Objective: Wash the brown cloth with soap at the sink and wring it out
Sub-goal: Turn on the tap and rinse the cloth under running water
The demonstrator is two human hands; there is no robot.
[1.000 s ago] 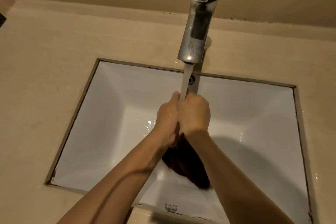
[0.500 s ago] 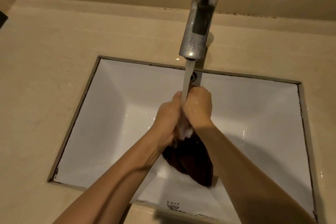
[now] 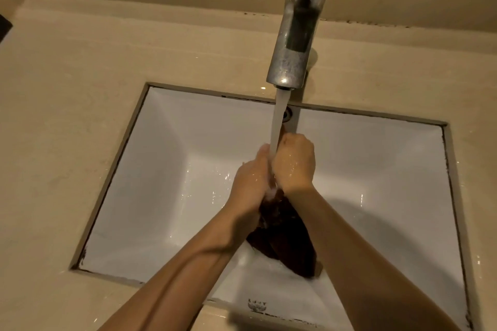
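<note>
Rubbing under tap (image 3: 297, 35) stream | left hand (image 3: 251, 183), right hand (image 3: 294, 162) fisted on cloth (image 3: 285, 239), knuckles together | hanging low in sink (image 3: 166, 169) | best kept under flow, rubbed fold against fold, tail inside basin

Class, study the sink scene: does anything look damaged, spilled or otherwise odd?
Nothing is spilled. The only wear: dark, chipped grime along the seam where the white sink meets the beige counter, worst at the near-left corner, plus cloudy spotting on the faucet.

White sink (image 3: 166, 196) in beige countertop (image 3: 67, 115)
</note>
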